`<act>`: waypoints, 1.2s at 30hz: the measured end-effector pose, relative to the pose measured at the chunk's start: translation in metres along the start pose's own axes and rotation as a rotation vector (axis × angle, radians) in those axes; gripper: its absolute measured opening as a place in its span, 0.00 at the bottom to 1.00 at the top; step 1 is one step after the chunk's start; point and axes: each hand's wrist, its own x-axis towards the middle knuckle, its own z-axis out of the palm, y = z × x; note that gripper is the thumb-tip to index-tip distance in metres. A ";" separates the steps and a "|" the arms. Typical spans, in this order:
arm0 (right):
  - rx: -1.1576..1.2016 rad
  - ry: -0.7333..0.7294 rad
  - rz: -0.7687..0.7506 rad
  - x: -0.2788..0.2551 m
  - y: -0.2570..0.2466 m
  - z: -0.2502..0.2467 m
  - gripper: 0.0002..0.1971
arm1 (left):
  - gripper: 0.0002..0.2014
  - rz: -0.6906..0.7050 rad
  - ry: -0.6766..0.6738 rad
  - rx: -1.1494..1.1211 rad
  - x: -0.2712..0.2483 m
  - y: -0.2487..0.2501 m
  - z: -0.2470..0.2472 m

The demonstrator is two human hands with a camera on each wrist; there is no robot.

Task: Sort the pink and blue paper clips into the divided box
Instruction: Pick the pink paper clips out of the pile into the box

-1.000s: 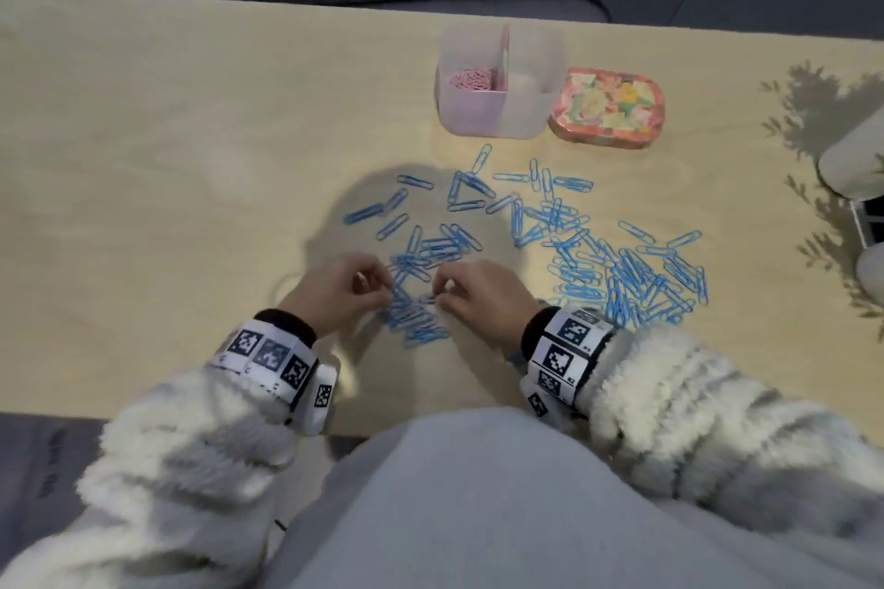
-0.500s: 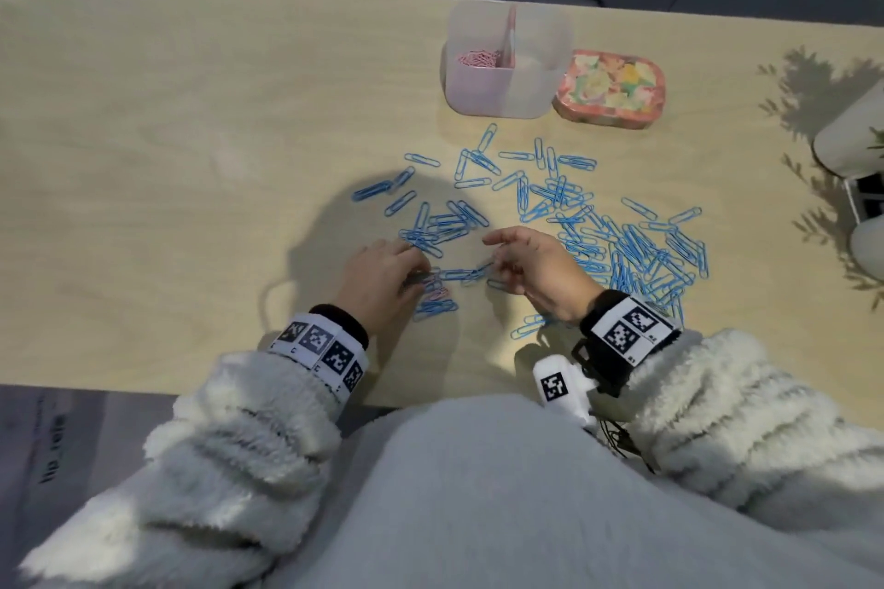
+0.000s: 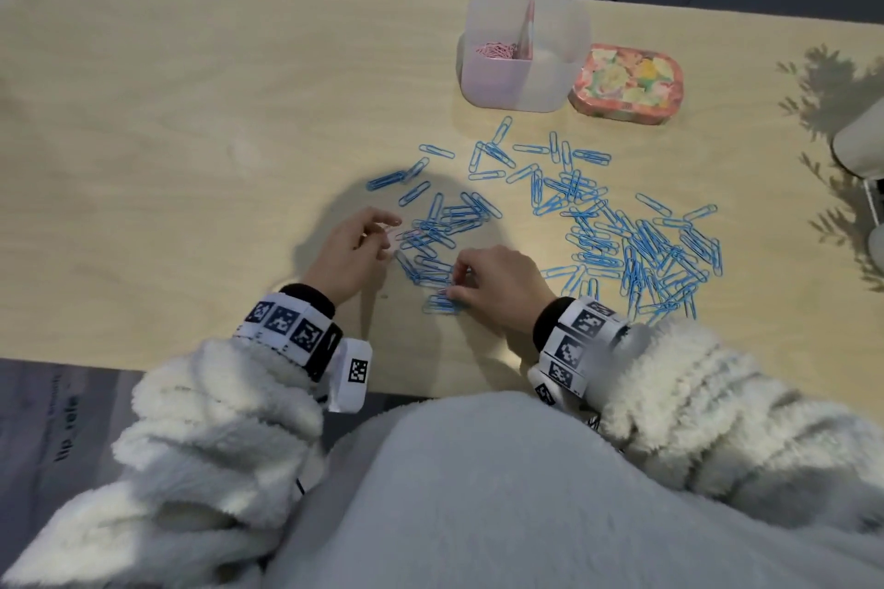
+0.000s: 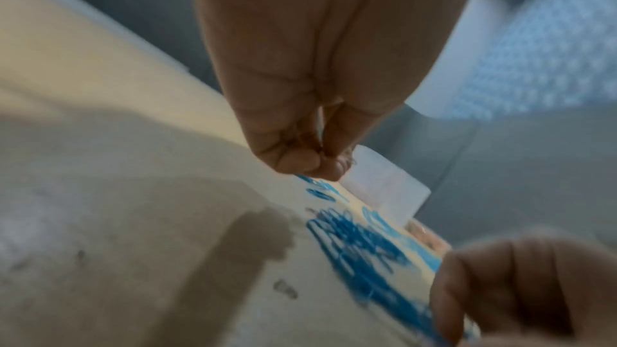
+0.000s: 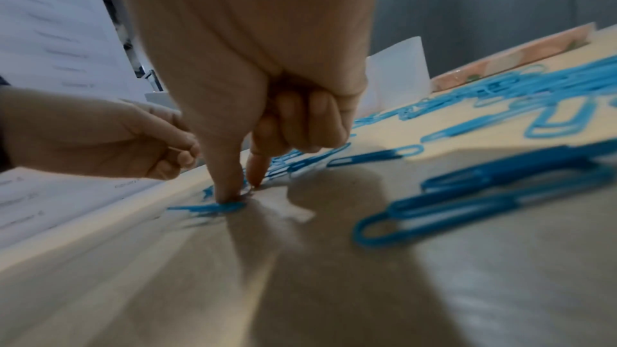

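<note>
Blue paper clips (image 3: 636, 249) lie scattered over the wooden table (image 3: 191, 120). The clear divided box (image 3: 524, 86) stands at the back, with pink clips (image 3: 495, 50) in its left compartment. My left hand (image 3: 385, 237) sits at the left edge of the near pile; its fingertips (image 4: 313, 162) are pinched together and a pale pink clip (image 3: 399, 233) shows at them. My right hand (image 3: 453, 289) has thumb and index finger (image 5: 227, 181) pressed down on the table around a clip among the blue ones (image 5: 213, 207); its other fingers are curled. That clip's colour is hidden.
A floral tin (image 3: 626, 84) stands just right of the box. A white object (image 3: 861, 144) sits at the table's right edge. The table's near edge runs just behind my wrists. Bare wood spreads to the left of the clips.
My right hand has drawn back toward me and left, onto the nearest clips. My left hand has shifted a little left and away, to the pile's edge.
</note>
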 end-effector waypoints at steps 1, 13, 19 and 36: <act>-0.012 -0.009 -0.004 0.000 -0.001 0.001 0.10 | 0.13 -0.049 0.006 -0.064 0.002 -0.002 -0.002; 0.528 0.005 0.109 0.000 0.027 -0.014 0.04 | 0.06 -0.023 0.065 0.206 0.015 -0.012 -0.003; 1.035 -0.045 0.303 0.017 0.014 -0.027 0.13 | 0.06 0.060 0.017 0.492 0.022 0.002 0.004; 0.116 0.249 0.163 0.017 0.029 -0.019 0.04 | 0.07 -0.097 0.076 0.286 0.018 -0.010 -0.008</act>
